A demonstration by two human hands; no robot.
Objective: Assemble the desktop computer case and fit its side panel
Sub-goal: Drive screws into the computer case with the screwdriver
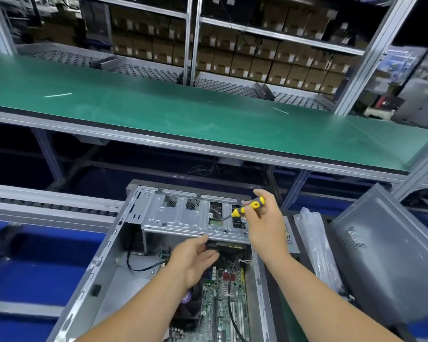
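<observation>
The open grey computer case [109, 262] lies on its side in front of me, motherboard [223, 292] showing inside. A silver drive cage [183, 218] spans its far end. My right hand [265, 218] grips a yellow and black screwdriver [247, 208], its tip down on the cage near a green board in a cutout. My left hand [195, 257] reaches under the cage's front edge, fingers pinching a small black part [211, 244] there. The dark grey side panel [391, 255] leans at the right.
A clear plastic bag [316, 248] lies between the case and the side panel. A long green workbench [183, 114] runs across behind the case, with shelves of cardboard boxes [269, 60] beyond. Roller rails [47, 206] run at the left. Blue surfaces flank the case.
</observation>
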